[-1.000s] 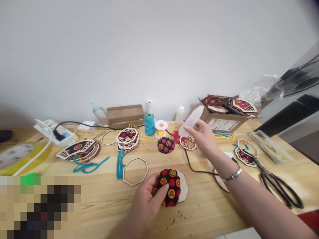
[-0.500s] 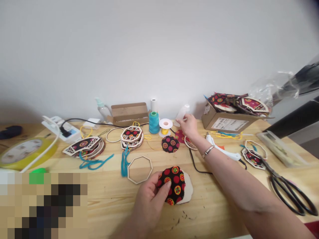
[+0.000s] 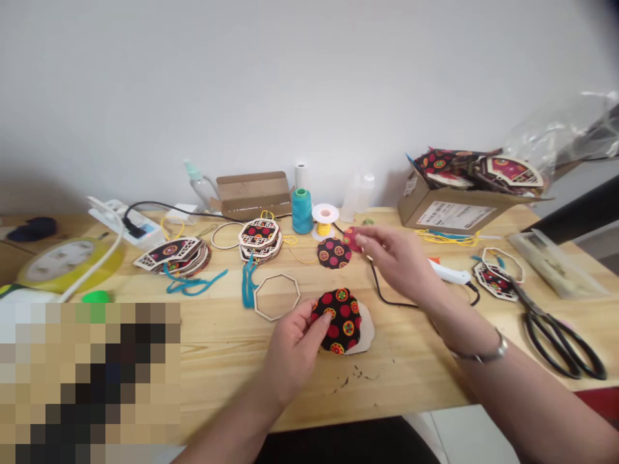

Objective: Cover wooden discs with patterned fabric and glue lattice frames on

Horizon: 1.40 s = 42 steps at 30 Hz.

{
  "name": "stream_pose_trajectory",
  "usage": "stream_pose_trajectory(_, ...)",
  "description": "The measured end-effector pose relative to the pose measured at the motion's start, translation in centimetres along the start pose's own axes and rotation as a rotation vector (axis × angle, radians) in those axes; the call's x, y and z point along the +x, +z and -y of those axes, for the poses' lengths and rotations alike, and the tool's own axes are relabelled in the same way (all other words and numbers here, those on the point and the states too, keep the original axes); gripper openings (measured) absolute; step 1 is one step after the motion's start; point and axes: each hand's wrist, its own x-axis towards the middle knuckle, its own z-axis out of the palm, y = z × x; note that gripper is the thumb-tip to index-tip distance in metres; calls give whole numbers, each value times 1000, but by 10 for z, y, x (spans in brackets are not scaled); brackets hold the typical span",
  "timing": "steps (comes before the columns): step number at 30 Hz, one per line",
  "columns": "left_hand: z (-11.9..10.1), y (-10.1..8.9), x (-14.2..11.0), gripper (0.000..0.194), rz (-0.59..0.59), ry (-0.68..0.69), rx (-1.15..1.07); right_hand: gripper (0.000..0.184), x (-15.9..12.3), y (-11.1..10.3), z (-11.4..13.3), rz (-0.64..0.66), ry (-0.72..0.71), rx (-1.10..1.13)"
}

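My left hand [image 3: 294, 341] pinches a scalloped piece of black fabric [image 3: 345, 325] with red dots and flower prints, thumb on top. Under it a cream-white backing [image 3: 367, 328] sticks out on the right. My right hand [image 3: 399, 258] is over the table, fingers bent and pressed together; whatever they hold, if anything, is hidden. Its fingertips overlap a red patterned fabric disc [image 3: 350, 239]. Just left of that lies a dark patterned fabric disc [image 3: 333, 253]. A white glue gun [image 3: 452, 274] lies partly behind my right hand. An octagonal wooden frame [image 3: 276, 298] lies beyond my left hand.
Large scissors [image 3: 556, 328] lie at the right, near a clear plastic case [image 3: 556, 264]. A cardboard box [image 3: 445, 203] of fabric pieces stands behind. Teal thread [image 3: 302, 212], a yellow spool [image 3: 324, 222] and translucent bottles [image 3: 358, 196] line the back. Stacked ornaments [image 3: 174, 254] lie left.
My right hand has drawn back from the bottle at the back wall toward me. My left hand still holds the fabric. The view has tilted down and shows the table's front edge.
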Motion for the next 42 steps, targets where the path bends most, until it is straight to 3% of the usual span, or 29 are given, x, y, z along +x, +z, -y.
stream_pose_trajectory(4,1,2,-2,30,52,0,-26,35,-57,0,0,168,166,245)
stream_pose_trajectory(7,2,5,-4,32,98,-12,-53,29,-77,5,-5,277,342,510)
stream_pose_trajectory(13,6,4,-8,35,32,-100,-54,28,-89,6,-12,232,522,701)
stream_pose_trajectory(19,8,4,-9,31,-5,-157,-187,31,-95,6,-17,202,531,688)
stream_pose_trajectory(26,3,10,-11,30,10,-141,-159,34,-97,9,-8,328,609,823)
stream_pose_trajectory(35,3,-1,-8,15,-81,-159,198,29,-94,8,-21,160,549,678)
stream_pose_trajectory(42,-26,2,1,17,-137,-40,380,20,-65,-4,-7,34,403,574)
